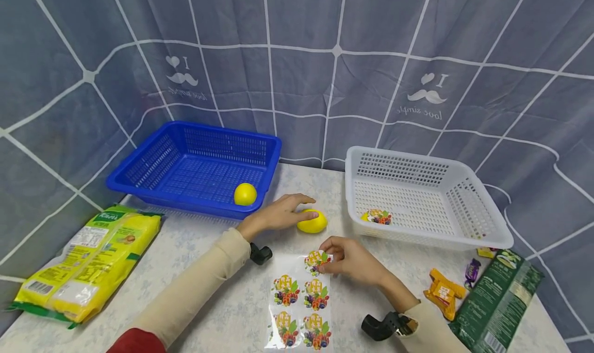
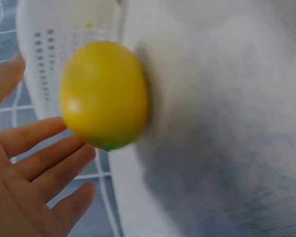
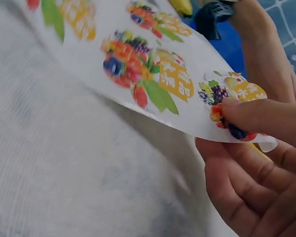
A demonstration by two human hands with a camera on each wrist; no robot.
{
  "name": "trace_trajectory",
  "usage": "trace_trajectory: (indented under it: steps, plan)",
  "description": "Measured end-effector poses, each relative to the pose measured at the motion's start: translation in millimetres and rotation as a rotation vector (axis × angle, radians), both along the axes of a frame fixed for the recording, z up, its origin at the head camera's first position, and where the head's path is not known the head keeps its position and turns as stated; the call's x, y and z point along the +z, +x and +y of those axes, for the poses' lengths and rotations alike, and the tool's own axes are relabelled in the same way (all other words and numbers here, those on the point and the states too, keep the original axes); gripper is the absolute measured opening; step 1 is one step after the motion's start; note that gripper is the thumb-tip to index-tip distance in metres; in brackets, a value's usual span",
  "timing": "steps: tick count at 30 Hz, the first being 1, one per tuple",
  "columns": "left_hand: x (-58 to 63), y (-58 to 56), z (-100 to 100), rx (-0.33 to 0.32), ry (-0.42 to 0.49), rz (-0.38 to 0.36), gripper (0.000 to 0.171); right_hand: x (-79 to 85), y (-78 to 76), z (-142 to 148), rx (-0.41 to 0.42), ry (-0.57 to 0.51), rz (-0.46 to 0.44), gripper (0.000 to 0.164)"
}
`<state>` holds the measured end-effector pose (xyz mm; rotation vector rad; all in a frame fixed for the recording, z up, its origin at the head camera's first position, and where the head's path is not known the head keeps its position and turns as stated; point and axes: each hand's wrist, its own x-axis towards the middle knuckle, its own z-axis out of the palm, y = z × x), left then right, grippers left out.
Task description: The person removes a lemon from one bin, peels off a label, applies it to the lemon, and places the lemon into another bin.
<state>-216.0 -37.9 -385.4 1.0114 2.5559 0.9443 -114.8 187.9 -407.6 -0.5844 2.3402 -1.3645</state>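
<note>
My left hand is beside a yellow lemon on the table. In the left wrist view its fingers are spread, their tips right at the lemon's side and the thumb apart from it. My right hand pinches the top right corner of a white sticker sheet between thumb and fingers. Several round fruit stickers are on the sheet, and the thumb lies over the corner sticker. That end of the sheet bends up off the table in the right wrist view.
At back left, a blue basket contains a yellow lemon. At back right, a white basket contains a stickered yellow fruit. A yellow Knorr bag lies left; a green packet and an orange-wrapped snack lie right.
</note>
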Motion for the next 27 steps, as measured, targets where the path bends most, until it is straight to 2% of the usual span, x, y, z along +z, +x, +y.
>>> trace_trajectory:
  steps: [3,7,10,13,16,19,24,27]
  plan:
    - [10.9,5.9,-1.6,-0.023,0.058,0.024,0.047,5.1,-1.0,-0.2,0.009,-0.111,-0.089,0.033]
    - [33.0,18.2,-4.3,-0.107,0.112,0.037,0.04,12.5,-2.9,-0.4,-0.008,-0.2,-0.127,0.035]
    - [48.7,29.2,-7.9,-0.159,0.149,-0.024,0.035,17.9,-4.2,-1.0,-0.047,-0.239,-0.13,0.036]
    - [59.3,39.6,-11.0,-0.183,0.176,-0.095,0.029,23.0,-4.3,-2.3,-0.076,-0.266,-0.118,0.032]
    - [64.9,48.1,-11.4,-0.168,0.202,-0.116,0.024,26.4,-3.7,-4.0,-0.095,-0.267,-0.093,0.029]
    - [67.2,53.1,-10.0,-0.124,0.24,-0.117,0.019,28.1,-3.3,-5.3,-0.099,-0.278,-0.082,0.028]
    - [68.0,54.7,-9.2,-0.058,0.323,-0.176,0.013,29.1,-2.1,-8.1,-0.114,-0.296,-0.107,0.029]
    - [68.1,54.5,-10.3,-0.032,0.339,-0.18,0.013,30.0,-0.8,-8.7,-0.108,-0.299,-0.14,0.031]
